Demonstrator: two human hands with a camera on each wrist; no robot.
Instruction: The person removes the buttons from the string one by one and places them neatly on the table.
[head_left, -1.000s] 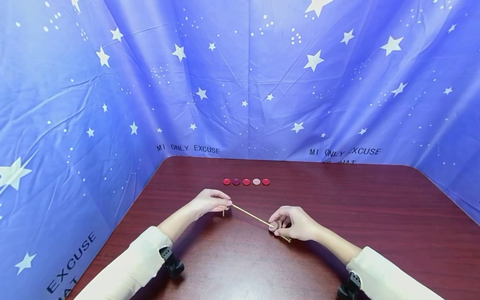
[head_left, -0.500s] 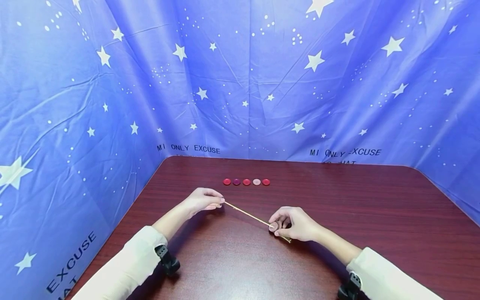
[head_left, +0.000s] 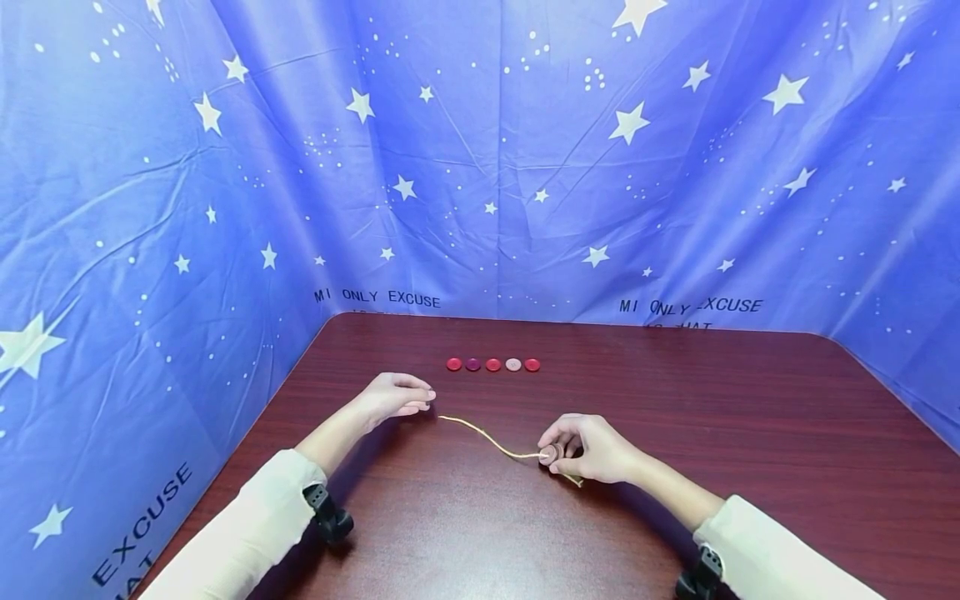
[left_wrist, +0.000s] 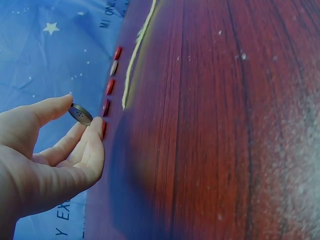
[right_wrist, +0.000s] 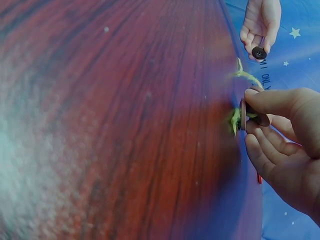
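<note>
My left hand (head_left: 392, 397) hovers over the table and pinches a dark four-hole button (left_wrist: 80, 114) between thumb and fingers. That button also shows as a dark disc in the right wrist view. My right hand (head_left: 597, 450) holds brownish buttons (head_left: 551, 454) that are threaded on a yellow cord (head_left: 480, 430). The fingers partly hide these buttons, so how many there are cannot be told. From them one end of the cord runs loosely to the left, its tip near the left fingertips but apart from them. A short knotted end (right_wrist: 234, 121) sticks out on the other side.
Beyond the hands, several buttons lie in a row: a red button (head_left: 453, 364), a purple button (head_left: 472, 364), a pale pink button (head_left: 513, 364) and more red ones. A blue star-printed curtain (head_left: 495, 167) surrounds the dark red wooden table (head_left: 712, 400).
My left hand has drawn back to the left and let go of the cord. The cord was pulled taut and now lies slack in a curve. My right hand has stayed put.
</note>
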